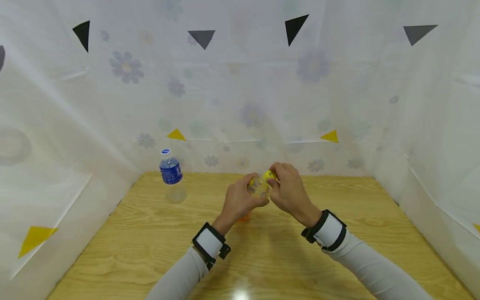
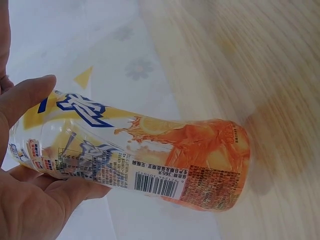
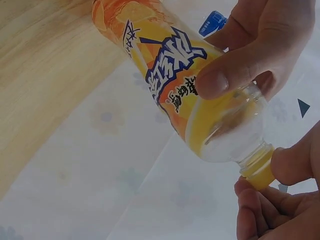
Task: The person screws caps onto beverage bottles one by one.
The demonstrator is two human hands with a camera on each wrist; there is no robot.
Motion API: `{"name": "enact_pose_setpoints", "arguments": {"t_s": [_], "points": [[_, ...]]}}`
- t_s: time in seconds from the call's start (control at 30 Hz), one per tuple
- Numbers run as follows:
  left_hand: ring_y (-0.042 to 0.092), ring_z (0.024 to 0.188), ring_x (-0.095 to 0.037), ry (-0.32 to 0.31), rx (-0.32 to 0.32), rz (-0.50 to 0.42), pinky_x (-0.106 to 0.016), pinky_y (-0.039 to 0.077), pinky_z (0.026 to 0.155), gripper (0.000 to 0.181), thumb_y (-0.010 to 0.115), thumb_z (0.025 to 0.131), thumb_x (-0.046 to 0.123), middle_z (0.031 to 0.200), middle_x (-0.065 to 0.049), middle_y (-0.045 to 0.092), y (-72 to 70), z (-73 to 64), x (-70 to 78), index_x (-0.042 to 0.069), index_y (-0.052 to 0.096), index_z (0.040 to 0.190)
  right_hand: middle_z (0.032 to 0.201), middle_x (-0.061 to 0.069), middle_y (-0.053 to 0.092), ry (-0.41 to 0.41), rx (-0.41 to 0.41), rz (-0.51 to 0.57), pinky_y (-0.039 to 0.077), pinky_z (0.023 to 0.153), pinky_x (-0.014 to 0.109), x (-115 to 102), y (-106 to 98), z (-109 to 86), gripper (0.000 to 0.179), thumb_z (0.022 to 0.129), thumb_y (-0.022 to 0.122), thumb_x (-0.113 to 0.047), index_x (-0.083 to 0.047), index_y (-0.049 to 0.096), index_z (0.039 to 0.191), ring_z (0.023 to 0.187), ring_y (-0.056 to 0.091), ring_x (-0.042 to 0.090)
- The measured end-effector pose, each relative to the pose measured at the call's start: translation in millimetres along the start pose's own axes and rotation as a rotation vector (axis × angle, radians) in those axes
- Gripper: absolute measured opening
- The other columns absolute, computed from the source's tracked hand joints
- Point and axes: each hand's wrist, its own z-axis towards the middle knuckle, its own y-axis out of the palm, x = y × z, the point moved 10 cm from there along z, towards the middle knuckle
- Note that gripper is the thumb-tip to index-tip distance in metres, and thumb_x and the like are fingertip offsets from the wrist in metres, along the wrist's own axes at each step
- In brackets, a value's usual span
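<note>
A clear plastic drink bottle (image 3: 170, 65) with an orange and yellow wrap label is held tilted above the table. My left hand (image 1: 240, 198) grips it around its upper body, thumb on one side and fingers on the other. In the left wrist view the lower part of the bottle (image 2: 165, 155) shows a barcode and an orange base. My right hand (image 1: 288, 191) pinches the yellow cap (image 3: 260, 171) between thumb and fingers. The cap sits at the bottle's neck; whether it is loose I cannot tell. The bottle looks empty.
A second clear bottle (image 1: 171, 173) with a blue label and a white-and-blue cap stands upright at the back left of the wooden table (image 1: 150, 246). Pale flowered sheeting (image 1: 232, 91) with triangle stickers encloses the back and both sides.
</note>
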Motion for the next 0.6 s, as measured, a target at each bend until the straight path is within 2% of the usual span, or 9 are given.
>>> {"name": "enact_pose_setpoints", "arguments": {"t_s": [0.13, 0.4, 0.6], "points": [[0.061, 0.081, -0.015, 0.002, 0.002, 0.016, -0.029, 0.049, 0.063, 0.071, 0.088, 0.074, 0.031, 0.105, -0.005, 0.069, -0.6, -0.5, 0.5, 0.012, 0.060, 0.137, 0.076, 0.005, 0.050, -0.021, 0.031, -0.008, 0.032, 0.073, 0.043, -0.6, -0.7, 0.9, 0.012, 0.086, 0.069, 0.000, -0.004, 0.057, 0.087, 0.073, 0.044, 0.026], [0.061, 0.080, -0.014, -0.005, -0.003, 0.014, -0.029, 0.049, 0.062, 0.069, 0.088, 0.074, 0.031, 0.103, -0.003, 0.069, 1.5, -0.1, -2.0, 0.016, 0.061, 0.136, 0.067, 0.001, 0.037, -0.055, 0.106, -0.006, 0.024, 0.072, 0.043, 0.9, -3.6, -0.1, 0.027, 0.086, 0.069, -0.005, -0.009, 0.046, 0.075, 0.067, 0.035, 0.023], [0.059, 0.077, -0.012, 0.004, 0.010, 0.027, -0.029, 0.048, 0.061, 0.069, 0.088, 0.074, 0.032, 0.100, 0.001, 0.067, 0.4, -0.1, -1.7, 0.015, 0.061, 0.136, 0.069, 0.007, 0.040, -0.061, 0.113, -0.003, 0.023, 0.072, 0.042, 0.4, -3.3, -0.8, 0.029, 0.087, 0.070, -0.007, -0.009, 0.044, 0.075, 0.067, 0.035, 0.023]]}}
